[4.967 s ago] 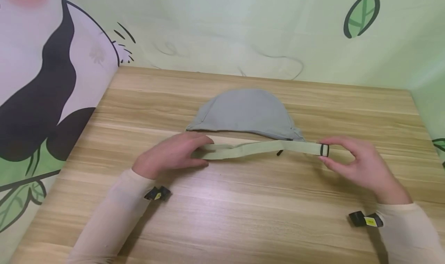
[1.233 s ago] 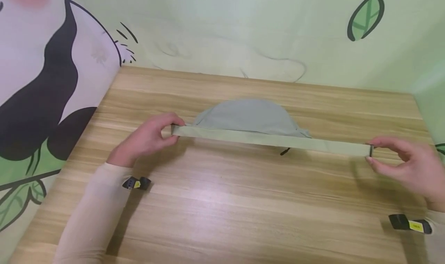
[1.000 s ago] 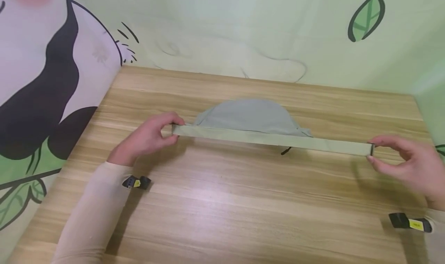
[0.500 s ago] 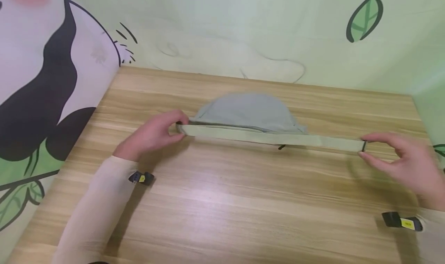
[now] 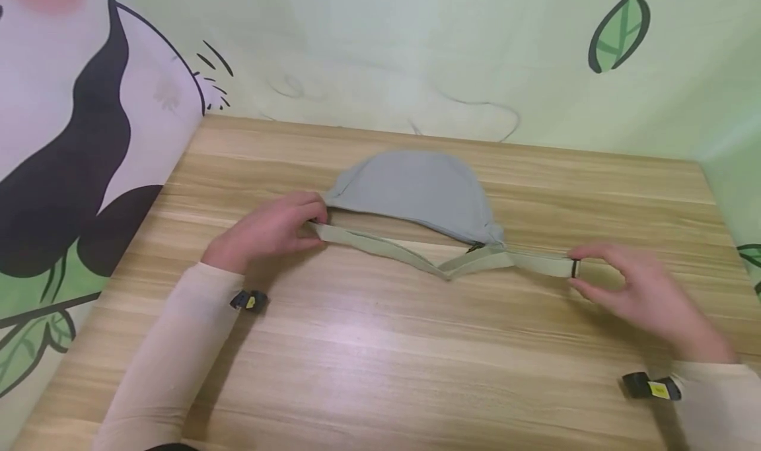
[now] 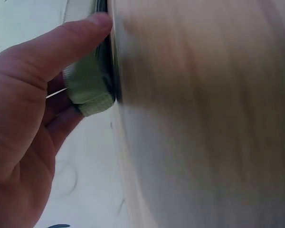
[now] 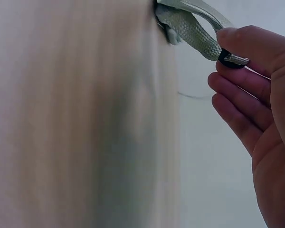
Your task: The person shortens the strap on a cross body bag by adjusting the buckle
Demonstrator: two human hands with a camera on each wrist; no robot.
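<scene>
A grey half-moon sling bag (image 5: 416, 190) lies flat on the wooden table, its straight zipped edge toward me. Its pale green webbing strap (image 5: 538, 264) runs along that edge and sags into a V in the middle. My left hand (image 5: 270, 232) grips the strap's left end beside the bag's corner; in the left wrist view the webbing (image 6: 91, 88) loops between thumb and fingers. On the other side, my right hand (image 5: 639, 296) pinches the black strap slider (image 5: 575, 268) between thumb and forefinger, the remaining fingers extended. A dark zipper pull (image 5: 475, 246) shows near the bag's right corner.
The wooden table (image 5: 380, 358) meets a pale green wall cloth (image 5: 368, 55) behind the bag, printed with leaves. Another printed panel (image 5: 59, 140) stands along the left. Black wrist cameras (image 5: 651, 387) sit on both sleeves.
The strap was stretched taut about a second ago and now sags in a V. My right hand has moved left with the slider, the left slightly right. The bag's zipped edge shows more.
</scene>
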